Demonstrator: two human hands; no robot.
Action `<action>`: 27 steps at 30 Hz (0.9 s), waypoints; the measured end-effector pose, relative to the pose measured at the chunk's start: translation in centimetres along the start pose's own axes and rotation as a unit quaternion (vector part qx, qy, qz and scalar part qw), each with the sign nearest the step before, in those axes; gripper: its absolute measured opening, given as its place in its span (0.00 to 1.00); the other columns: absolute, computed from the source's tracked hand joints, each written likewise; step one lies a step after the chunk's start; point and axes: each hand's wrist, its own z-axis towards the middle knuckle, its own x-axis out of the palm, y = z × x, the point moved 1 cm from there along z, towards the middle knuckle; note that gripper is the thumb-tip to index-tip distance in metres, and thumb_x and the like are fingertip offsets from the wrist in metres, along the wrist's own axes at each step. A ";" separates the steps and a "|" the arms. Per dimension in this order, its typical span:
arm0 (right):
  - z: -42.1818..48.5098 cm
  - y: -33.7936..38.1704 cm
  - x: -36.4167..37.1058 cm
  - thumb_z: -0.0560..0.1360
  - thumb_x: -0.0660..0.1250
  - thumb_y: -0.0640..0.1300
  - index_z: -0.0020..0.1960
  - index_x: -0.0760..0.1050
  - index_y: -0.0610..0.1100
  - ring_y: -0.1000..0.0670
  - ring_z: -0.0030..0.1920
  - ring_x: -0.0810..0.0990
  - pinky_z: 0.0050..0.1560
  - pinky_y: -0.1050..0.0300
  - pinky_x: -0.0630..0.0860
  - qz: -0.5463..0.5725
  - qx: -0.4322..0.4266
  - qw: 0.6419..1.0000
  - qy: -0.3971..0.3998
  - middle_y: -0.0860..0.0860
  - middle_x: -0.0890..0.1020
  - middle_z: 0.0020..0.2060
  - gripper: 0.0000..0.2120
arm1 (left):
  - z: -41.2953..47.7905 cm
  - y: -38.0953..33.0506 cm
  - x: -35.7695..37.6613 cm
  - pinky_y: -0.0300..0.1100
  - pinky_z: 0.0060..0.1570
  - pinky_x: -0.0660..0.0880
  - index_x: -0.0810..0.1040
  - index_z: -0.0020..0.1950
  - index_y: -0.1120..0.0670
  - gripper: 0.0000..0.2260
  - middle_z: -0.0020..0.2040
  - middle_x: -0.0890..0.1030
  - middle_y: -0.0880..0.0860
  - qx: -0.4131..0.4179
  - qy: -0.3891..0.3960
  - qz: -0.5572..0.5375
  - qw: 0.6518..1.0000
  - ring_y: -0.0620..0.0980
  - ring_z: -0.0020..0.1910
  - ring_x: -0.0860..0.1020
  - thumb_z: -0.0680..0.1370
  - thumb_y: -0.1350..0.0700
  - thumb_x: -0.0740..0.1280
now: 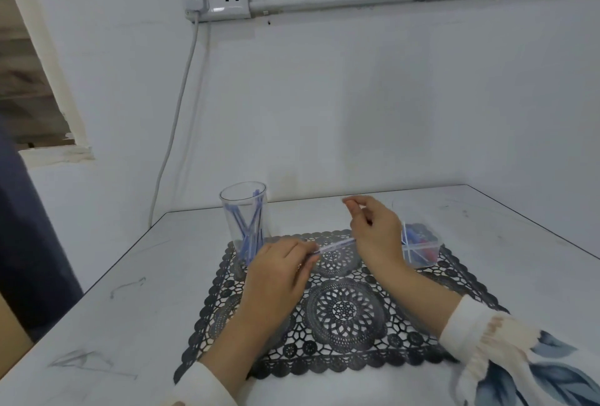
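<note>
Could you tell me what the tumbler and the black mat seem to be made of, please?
The tumbler looks like clear, glossy plastic, possibly glass: the blue sticks show through its wall. The mat looks like vinyl or plastic lace: matt black openwork, table showing through.

We look down at a black lace mat (344, 308) on a white table (130, 276), where our left hand (279, 271) pinches a thin blue stick (336, 245) whose far end reaches our right hand (376, 230), its raised fingertips (352, 202) drawn together. A clear cup (243, 207) of blue sticks (248, 230) stands behind the left hand, a small clear box (422, 248) behind the right
</note>
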 end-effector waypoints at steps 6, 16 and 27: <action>-1.9 -2.0 -1.1 0.79 0.61 0.45 0.44 0.80 0.44 0.54 0.23 0.73 0.25 0.62 0.72 0.041 0.119 0.981 0.148 0.51 0.75 0.24 0.10 | -0.2 1.0 0.1 0.42 0.45 0.73 0.80 0.50 0.54 0.14 0.44 0.80 0.47 -0.068 0.009 0.030 0.997 0.46 0.41 0.77 0.78 0.51 0.57; -2.3 -2.2 -1.5 0.80 0.57 0.46 0.47 0.78 0.43 0.51 0.32 0.76 0.28 0.69 0.69 0.069 0.088 0.962 0.248 0.46 0.78 0.32 0.13 | -0.6 2.8 -0.4 0.43 0.43 0.73 0.80 0.51 0.56 0.15 0.44 0.80 0.48 -0.108 0.005 0.022 0.994 0.47 0.42 0.76 0.78 0.51 0.57; -2.6 -2.4 -1.5 0.79 0.59 0.47 0.35 0.69 0.47 0.60 0.23 0.68 0.29 0.69 0.66 0.015 0.055 0.973 0.222 0.53 0.70 0.25 0.14 | -0.5 2.1 -0.2 0.42 0.45 0.72 0.81 0.50 0.55 0.14 0.44 0.81 0.48 -0.048 0.012 0.029 0.998 0.47 0.43 0.76 0.78 0.52 0.58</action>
